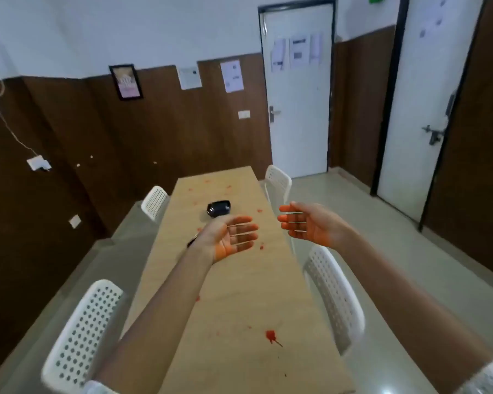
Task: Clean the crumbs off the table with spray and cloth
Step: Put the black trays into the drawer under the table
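A long light wooden table (239,280) stretches away from me, dotted with red spots and crumbs; the largest red blot (271,336) lies near the front. My left hand (230,237) is held above the table's middle, palm up, fingers straight and empty. My right hand (305,223) hovers past the table's right edge, palm facing left, fingers spread and empty. Both palms look reddish-orange. No spray bottle or cloth is in view.
A small black bowl (218,208) sits on the table beyond my left hand. A dark thin object (192,239) peeks out beside my left wrist. White perforated chairs stand at the left (80,336), far left (155,202), right (336,297) and far right (278,182). Two white doors are behind.
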